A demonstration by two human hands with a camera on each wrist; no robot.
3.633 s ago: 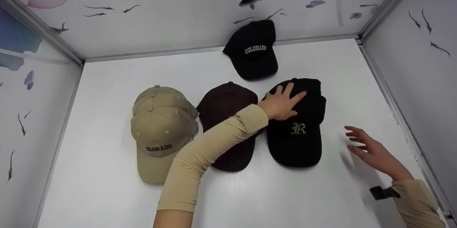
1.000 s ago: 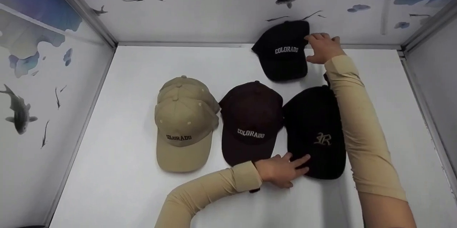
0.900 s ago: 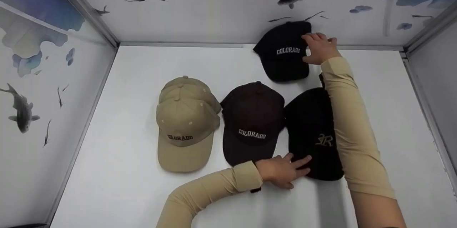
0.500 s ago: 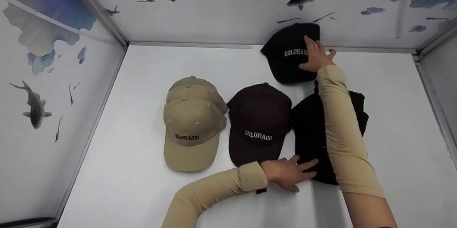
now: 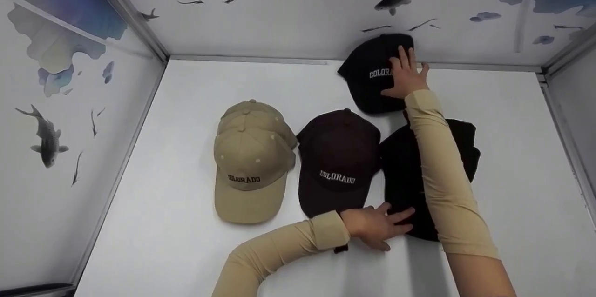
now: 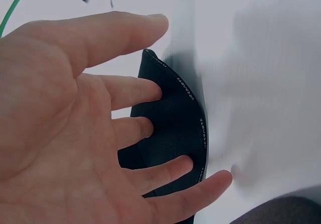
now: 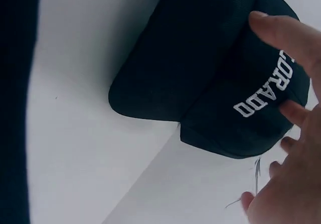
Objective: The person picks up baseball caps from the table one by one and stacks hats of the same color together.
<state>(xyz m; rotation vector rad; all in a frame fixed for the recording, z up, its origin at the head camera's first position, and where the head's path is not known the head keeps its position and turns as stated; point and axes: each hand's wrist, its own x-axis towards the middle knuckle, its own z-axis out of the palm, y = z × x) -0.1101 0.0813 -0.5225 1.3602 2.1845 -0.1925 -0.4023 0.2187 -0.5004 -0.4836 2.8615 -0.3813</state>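
Note:
In the head view a black baseball cap lettered COLORADO (image 5: 365, 55) leans at the back wall. My right hand (image 5: 406, 77) lies over the right side of its crown with fingers spread, covering part of the lettering. The right wrist view shows the thumb and fingers along that cap's front (image 7: 205, 63). Nearer, an overlapping stack of black caps (image 5: 401, 166) is partly hidden by my right sleeve. My left hand (image 5: 372, 228), fingers spread, touches or nearly touches the brim's left edge; the left wrist view shows the brim (image 6: 170, 128) behind the fingers.
A dark maroon COLORADO cap (image 5: 340, 148) lies left of the black stack, almost against it. Further left are overlapping beige caps (image 5: 247, 159). The white tabletop (image 5: 153, 222) is enclosed by a back wall (image 5: 260, 22) and side walls printed with fish.
The left hand has gone from the black stack's crown to its brim. The right hand has reached back and slid left onto the COLORADO cap, which has shifted slightly nearer. The head view has turned.

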